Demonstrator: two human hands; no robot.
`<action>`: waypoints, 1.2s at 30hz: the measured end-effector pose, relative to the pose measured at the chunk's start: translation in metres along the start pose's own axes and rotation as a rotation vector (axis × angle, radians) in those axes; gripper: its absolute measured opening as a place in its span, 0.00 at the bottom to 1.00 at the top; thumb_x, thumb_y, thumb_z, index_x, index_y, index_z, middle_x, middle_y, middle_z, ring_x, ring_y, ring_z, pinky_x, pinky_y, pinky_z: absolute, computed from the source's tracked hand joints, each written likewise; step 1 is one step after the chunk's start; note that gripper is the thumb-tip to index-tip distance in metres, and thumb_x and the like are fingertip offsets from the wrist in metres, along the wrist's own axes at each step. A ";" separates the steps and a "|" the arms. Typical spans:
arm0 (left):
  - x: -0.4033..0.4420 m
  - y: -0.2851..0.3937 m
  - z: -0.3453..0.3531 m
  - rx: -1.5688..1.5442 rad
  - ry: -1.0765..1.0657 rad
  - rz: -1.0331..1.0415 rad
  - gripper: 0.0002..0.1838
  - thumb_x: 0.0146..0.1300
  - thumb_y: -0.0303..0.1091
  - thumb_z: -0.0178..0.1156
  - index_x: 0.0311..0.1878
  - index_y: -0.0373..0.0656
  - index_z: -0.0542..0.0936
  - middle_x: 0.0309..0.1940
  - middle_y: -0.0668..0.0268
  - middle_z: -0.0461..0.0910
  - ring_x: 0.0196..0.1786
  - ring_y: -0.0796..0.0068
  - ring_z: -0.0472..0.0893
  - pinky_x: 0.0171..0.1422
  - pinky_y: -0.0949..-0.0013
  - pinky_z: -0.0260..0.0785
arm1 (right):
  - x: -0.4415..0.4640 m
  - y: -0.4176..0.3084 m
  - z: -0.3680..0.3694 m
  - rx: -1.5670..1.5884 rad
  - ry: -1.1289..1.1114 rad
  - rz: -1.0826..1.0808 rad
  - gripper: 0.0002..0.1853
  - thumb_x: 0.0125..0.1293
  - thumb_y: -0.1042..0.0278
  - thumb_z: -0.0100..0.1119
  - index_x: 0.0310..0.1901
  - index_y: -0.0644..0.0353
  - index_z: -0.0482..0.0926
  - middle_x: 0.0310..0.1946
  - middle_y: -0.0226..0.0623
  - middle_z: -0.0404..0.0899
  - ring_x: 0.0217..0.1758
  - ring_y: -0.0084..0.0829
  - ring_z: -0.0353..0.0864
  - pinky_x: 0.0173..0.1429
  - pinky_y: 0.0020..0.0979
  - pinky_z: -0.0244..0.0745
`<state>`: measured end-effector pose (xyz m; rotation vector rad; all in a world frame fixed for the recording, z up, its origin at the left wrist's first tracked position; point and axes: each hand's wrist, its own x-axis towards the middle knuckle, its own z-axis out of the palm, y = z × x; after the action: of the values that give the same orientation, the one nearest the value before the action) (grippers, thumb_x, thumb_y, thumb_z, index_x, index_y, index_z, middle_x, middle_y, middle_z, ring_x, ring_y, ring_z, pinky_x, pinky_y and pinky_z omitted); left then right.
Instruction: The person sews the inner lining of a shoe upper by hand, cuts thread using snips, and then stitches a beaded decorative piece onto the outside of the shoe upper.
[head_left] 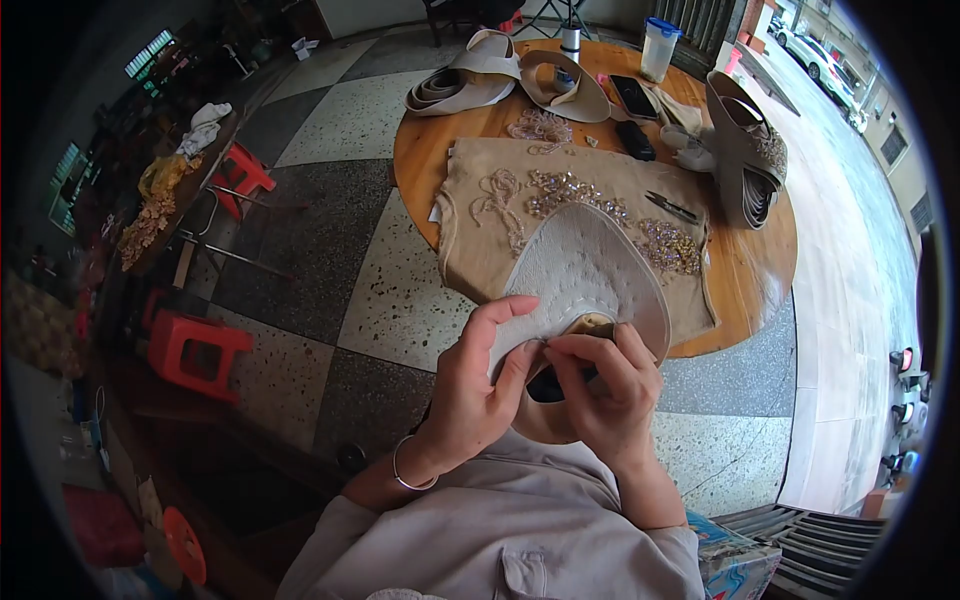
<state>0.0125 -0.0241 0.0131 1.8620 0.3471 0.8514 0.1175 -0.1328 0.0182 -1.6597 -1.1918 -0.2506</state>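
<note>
My left hand (pixel 478 388) grips the pale curved piece (pixel 590 255) by its near edge, above my lap; my right hand (pixel 612 394) meets its inner edge with fingertips pinched together, their catch too small to tell. Further right, snips (pixel 672 207) lie on brown cloth (pixel 468 245) over the tabletop (pixel 425 140).

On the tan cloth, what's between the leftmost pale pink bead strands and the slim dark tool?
In the head view, a glittering spread of clear beads lies between the strands and the tool; the held cream textured piece overlaps some.
</note>
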 end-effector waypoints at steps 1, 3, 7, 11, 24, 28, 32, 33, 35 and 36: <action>0.000 0.001 0.000 0.017 -0.001 0.004 0.15 0.65 0.24 0.54 0.54 0.33 0.70 0.44 0.53 0.79 0.44 0.64 0.82 0.45 0.70 0.72 | 0.000 0.000 0.000 0.015 -0.005 0.016 0.12 0.47 0.80 0.67 0.34 0.57 0.81 0.22 0.31 0.70 0.25 0.31 0.70 0.28 0.29 0.65; 0.001 0.003 0.000 0.054 -0.003 0.021 0.15 0.65 0.25 0.55 0.54 0.33 0.70 0.44 0.53 0.79 0.44 0.65 0.82 0.45 0.70 0.72 | -0.001 0.000 -0.001 0.045 -0.015 0.049 0.11 0.48 0.80 0.67 0.34 0.57 0.81 0.22 0.31 0.70 0.25 0.30 0.70 0.29 0.29 0.65; 0.002 0.001 0.001 0.066 0.004 0.053 0.15 0.65 0.25 0.55 0.54 0.33 0.70 0.44 0.54 0.79 0.43 0.66 0.82 0.45 0.70 0.72 | -0.001 0.000 -0.002 0.096 -0.038 0.118 0.08 0.51 0.79 0.66 0.34 0.59 0.80 0.23 0.31 0.72 0.25 0.28 0.72 0.30 0.28 0.67; 0.002 0.001 0.002 0.045 -0.002 0.026 0.15 0.65 0.25 0.55 0.54 0.33 0.70 0.45 0.54 0.79 0.44 0.66 0.81 0.46 0.70 0.72 | -0.001 0.001 -0.002 0.179 -0.056 0.192 0.06 0.53 0.77 0.65 0.34 0.60 0.80 0.24 0.32 0.74 0.26 0.28 0.74 0.30 0.27 0.68; -0.001 -0.002 0.007 -0.128 -0.019 -0.128 0.17 0.64 0.26 0.56 0.54 0.31 0.70 0.51 0.56 0.75 0.55 0.71 0.74 0.58 0.72 0.66 | -0.008 0.011 0.010 0.204 0.006 0.198 0.05 0.56 0.76 0.65 0.33 0.62 0.77 0.26 0.34 0.76 0.26 0.30 0.74 0.31 0.28 0.69; -0.001 -0.005 0.008 -0.263 -0.025 -0.241 0.17 0.64 0.26 0.56 0.55 0.31 0.69 0.52 0.57 0.73 0.55 0.74 0.72 0.58 0.73 0.66 | -0.016 0.016 0.018 0.229 0.079 0.199 0.06 0.55 0.76 0.66 0.34 0.61 0.79 0.26 0.34 0.77 0.26 0.29 0.74 0.31 0.28 0.68; 0.000 -0.005 0.008 -0.421 -0.015 -0.328 0.18 0.66 0.26 0.55 0.57 0.32 0.67 0.54 0.60 0.70 0.53 0.79 0.72 0.54 0.77 0.68 | -0.012 0.015 0.012 0.160 0.046 0.111 0.07 0.54 0.77 0.67 0.34 0.61 0.80 0.27 0.33 0.79 0.27 0.28 0.73 0.31 0.27 0.68; 0.001 -0.002 0.009 -0.458 -0.018 -0.343 0.18 0.66 0.26 0.54 0.57 0.32 0.66 0.54 0.60 0.69 0.52 0.80 0.72 0.54 0.78 0.68 | -0.011 0.014 0.011 0.134 0.041 0.073 0.07 0.54 0.78 0.67 0.34 0.61 0.80 0.28 0.33 0.79 0.27 0.28 0.73 0.31 0.28 0.67; 0.001 0.004 0.010 -0.531 -0.020 -0.376 0.18 0.67 0.25 0.53 0.58 0.32 0.65 0.54 0.62 0.68 0.50 0.83 0.72 0.52 0.80 0.69 | -0.014 0.015 0.012 0.141 0.057 0.095 0.07 0.53 0.79 0.66 0.35 0.61 0.80 0.29 0.33 0.80 0.27 0.29 0.73 0.31 0.28 0.67; 0.001 0.005 0.010 -0.512 -0.016 -0.375 0.18 0.67 0.25 0.53 0.58 0.32 0.65 0.53 0.62 0.68 0.49 0.84 0.72 0.50 0.81 0.69 | -0.016 0.016 0.013 0.144 0.065 0.107 0.08 0.53 0.80 0.66 0.35 0.61 0.79 0.30 0.33 0.80 0.28 0.29 0.72 0.31 0.28 0.67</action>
<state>0.0199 -0.0325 0.0152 1.2758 0.4081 0.5963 0.1174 -0.1306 -0.0075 -1.5717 -1.0447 -0.1475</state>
